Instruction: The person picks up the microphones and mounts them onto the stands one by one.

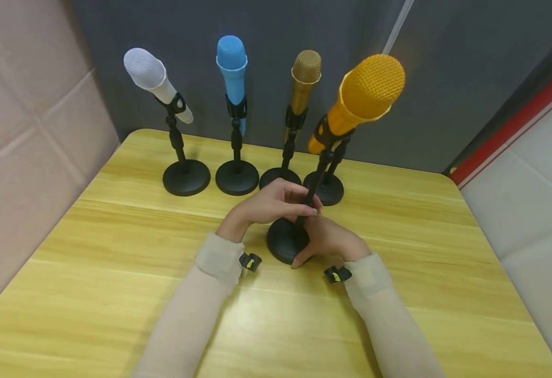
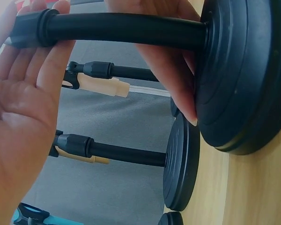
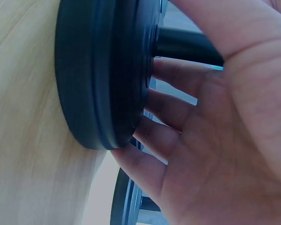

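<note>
An orange microphone [image 1: 370,89] is clipped, tilted, on a black desk microphone stand [image 1: 285,242] in front of me. My left hand [image 1: 273,203] grips the upper pole at its collar [image 2: 30,29], thumb on one side and fingers on the other. Lower down, my right hand [image 1: 330,237] holds the round base [image 3: 103,75], its fingers spread over the top and its thumb at the near edge. The base stands at the tabletop; in the left wrist view its underside is hidden. Right behind is another black stand [image 1: 328,190], its microphone mostly covered by the orange one.
Along the back of the wooden table [image 1: 115,273] stand a white microphone [image 1: 146,71], a blue microphone [image 1: 232,63] and a gold microphone [image 1: 304,73], each on a black stand. A dark grey panel [image 1: 446,94] rises behind them. Pale walls flank both sides.
</note>
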A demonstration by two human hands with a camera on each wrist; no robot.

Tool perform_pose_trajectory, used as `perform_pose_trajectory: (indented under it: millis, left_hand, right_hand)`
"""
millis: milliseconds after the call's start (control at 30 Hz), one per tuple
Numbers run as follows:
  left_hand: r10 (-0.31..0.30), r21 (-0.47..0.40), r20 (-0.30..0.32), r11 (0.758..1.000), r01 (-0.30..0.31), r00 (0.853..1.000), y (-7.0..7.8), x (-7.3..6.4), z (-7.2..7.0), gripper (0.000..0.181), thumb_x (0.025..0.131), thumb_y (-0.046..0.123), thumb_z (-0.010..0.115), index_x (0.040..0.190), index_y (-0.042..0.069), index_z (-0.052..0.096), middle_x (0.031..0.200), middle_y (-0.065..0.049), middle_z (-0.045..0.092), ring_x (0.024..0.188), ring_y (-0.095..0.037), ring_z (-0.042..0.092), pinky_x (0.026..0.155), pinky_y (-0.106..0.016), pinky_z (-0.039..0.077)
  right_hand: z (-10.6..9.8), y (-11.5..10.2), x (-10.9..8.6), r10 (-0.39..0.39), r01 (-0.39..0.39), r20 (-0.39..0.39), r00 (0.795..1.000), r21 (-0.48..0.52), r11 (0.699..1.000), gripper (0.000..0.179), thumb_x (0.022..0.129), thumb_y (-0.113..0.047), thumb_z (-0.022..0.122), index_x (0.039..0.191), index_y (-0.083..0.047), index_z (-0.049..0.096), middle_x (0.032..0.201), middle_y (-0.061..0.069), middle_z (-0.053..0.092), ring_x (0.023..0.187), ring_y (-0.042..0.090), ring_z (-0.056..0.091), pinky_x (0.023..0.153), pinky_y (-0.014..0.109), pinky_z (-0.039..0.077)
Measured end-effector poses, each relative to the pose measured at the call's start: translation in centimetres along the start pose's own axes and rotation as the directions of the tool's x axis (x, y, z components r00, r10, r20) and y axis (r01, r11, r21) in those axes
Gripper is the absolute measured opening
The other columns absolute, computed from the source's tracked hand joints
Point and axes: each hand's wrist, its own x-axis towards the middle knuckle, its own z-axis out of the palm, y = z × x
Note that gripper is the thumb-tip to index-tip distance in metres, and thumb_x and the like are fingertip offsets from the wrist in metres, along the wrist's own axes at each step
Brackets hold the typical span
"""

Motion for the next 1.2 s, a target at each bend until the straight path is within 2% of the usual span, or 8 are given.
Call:
perform_pose_trajectory:
  millis: [600,1200]
  left_hand:
    - [-0.001,0.017,-0.046,1.000,0.002,0.999,-0.22,-0.23,0.13,0.015,0.095,0.011,0.071,0.108,0.005,0.075,0.109,-0.010,0.076,0.102,-0.016,0.070,0.084,-0.040,0.063]
    - [-0.010,0.033,-0.057,0.999,0.012,0.998,-0.06,-0.07,0.20,0.016,0.095,0.011,0.070,0.109,0.005,0.074,0.109,-0.010,0.076,0.100,-0.014,0.069,0.084,-0.039,0.062]
  right_hand:
    - [0.14,0.08,0.24,-0.027,0.027,-0.004,1.000,0.031,0.999,0.123,0.064,-0.044,0.096,0.156,0.002,0.028,0.160,0.015,0.038,0.144,0.027,0.044,0.122,0.046,0.035]
    - [0.23,0.61,0.22,-0.067,0.069,-0.029,0.997,0.053,0.996,0.123,0.064,-0.043,0.096,0.156,0.000,0.028,0.160,0.013,0.039,0.145,0.026,0.043,0.123,0.047,0.033]
